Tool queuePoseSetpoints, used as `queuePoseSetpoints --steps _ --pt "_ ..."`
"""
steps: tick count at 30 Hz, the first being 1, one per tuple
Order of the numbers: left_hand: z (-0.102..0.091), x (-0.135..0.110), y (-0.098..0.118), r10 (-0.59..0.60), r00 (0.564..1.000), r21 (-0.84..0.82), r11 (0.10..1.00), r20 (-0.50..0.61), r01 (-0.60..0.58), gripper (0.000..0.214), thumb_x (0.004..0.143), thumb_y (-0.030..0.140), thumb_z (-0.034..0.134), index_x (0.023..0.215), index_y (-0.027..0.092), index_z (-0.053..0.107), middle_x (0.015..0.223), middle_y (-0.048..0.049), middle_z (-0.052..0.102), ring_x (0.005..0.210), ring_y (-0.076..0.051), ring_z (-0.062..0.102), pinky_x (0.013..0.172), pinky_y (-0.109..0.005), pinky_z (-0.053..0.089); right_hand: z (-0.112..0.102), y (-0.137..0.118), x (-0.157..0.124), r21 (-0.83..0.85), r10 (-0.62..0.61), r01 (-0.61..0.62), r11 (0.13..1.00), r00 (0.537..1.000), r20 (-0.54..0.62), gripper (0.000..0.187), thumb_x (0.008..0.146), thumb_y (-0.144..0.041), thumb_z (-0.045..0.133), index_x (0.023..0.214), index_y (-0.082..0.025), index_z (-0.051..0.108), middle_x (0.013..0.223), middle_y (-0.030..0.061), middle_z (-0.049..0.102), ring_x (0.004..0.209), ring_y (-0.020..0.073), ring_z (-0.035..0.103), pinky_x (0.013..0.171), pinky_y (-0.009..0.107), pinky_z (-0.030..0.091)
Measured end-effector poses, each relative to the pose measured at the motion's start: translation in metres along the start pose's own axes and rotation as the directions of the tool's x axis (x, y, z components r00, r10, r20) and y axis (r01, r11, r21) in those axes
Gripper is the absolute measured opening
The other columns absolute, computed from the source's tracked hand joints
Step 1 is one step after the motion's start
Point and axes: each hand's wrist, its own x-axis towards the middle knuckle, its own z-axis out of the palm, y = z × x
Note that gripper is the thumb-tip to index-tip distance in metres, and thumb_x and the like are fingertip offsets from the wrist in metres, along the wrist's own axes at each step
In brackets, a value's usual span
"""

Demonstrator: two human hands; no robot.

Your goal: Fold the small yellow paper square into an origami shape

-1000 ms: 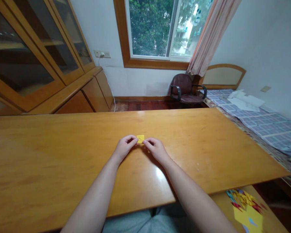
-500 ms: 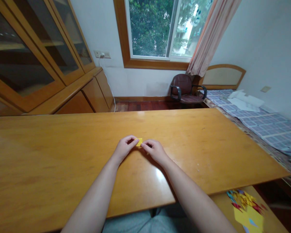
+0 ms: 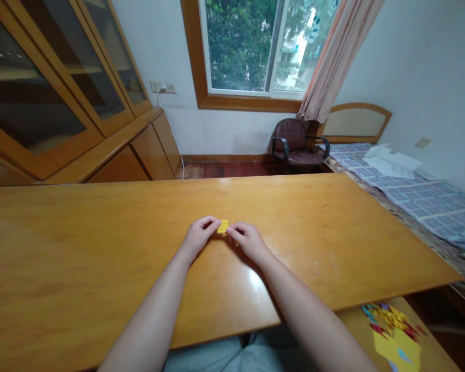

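Note:
A small folded piece of yellow paper (image 3: 223, 226) lies on the wooden table (image 3: 101, 248) near its middle. My left hand (image 3: 197, 237) pinches the paper's left edge with curled fingers. My right hand (image 3: 247, 239) pinches its right edge, thumb and forefinger pressed together on it. Both hands rest on the table top, and most of the paper is hidden between the fingertips.
A lower surface at the bottom right holds yellow sheets and a pile of coloured folded paper pieces (image 3: 389, 318). A dark red armchair (image 3: 294, 142) stands under the window. A bed (image 3: 418, 191) runs along the right; glass-door cabinets (image 3: 62, 98) line the left wall.
The visible part of the yellow paper has shrunk and tilted slightly as my fingertips closed in on it. Both hands stay in nearly the same place.

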Motion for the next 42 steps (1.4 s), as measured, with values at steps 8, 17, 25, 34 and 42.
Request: queuePoseSetpoints --steps 8,17,25,34,42 --pt "-0.001 0.001 -0.002 0.006 1.000 -0.013 1.000 0.008 -0.006 0.030 0.080 0.044 0.061 0.070 0.016 0.064 0.067 0.0006 0.059 0.069 -0.015 0.054 0.068 -0.024 0.042 0.000 -0.001 0.000 0.022 0.016 -0.015 1.000 0.999 -0.046 0.030 0.088 -0.041 0.058 0.076 -0.015 0.069 0.065 0.0011 0.063 0.059 0.0130 0.054 0.058 0.023 0.041" --pt "0.001 0.002 -0.012 0.024 0.999 0.039 0.999 0.034 -0.025 0.026 0.077 0.041 0.066 0.071 0.016 0.065 0.069 0.0001 0.061 0.068 -0.015 0.054 0.065 -0.024 0.042 0.003 0.003 0.000 -0.089 -0.023 0.021 0.996 1.000 -0.021 0.028 0.089 -0.039 0.057 0.080 -0.017 0.071 0.071 0.0027 0.066 0.064 0.0143 0.057 0.060 0.023 0.042" --pt "0.001 0.001 -0.014 -0.001 1.000 -0.020 1.000 0.004 0.001 0.026 0.077 0.040 0.065 0.069 0.016 0.062 0.067 0.0009 0.057 0.067 -0.014 0.052 0.064 -0.024 0.041 0.003 0.005 0.001 -0.067 -0.020 0.014 0.998 0.996 -0.091 0.025 0.090 -0.037 0.057 0.083 -0.018 0.070 0.079 0.0039 0.069 0.072 0.0162 0.060 0.065 0.024 0.046" --pt "0.001 0.000 -0.011 0.015 0.995 0.145 0.989 0.094 -0.029 0.028 0.081 0.041 0.062 0.068 0.016 0.061 0.068 0.0001 0.058 0.069 -0.016 0.053 0.065 -0.025 0.040 0.001 -0.002 0.012 0.164 0.129 -0.118 0.979 0.990 -0.059 0.026 0.083 -0.040 0.061 0.083 -0.014 0.065 0.070 0.0017 0.064 0.063 0.0134 0.057 0.059 0.024 0.046" --pt "0.001 0.001 -0.012 0.038 0.994 0.185 0.981 0.105 -0.057 0.028 0.083 0.041 0.060 0.072 0.016 0.064 0.069 -0.0007 0.061 0.067 -0.016 0.053 0.064 -0.025 0.040 -0.006 -0.005 0.026 0.130 0.113 -0.129 0.983 0.986 0.121 0.026 0.079 -0.040 0.063 0.076 -0.014 0.064 0.064 -0.0010 0.061 0.057 0.0102 0.054 0.057 0.021 0.044"
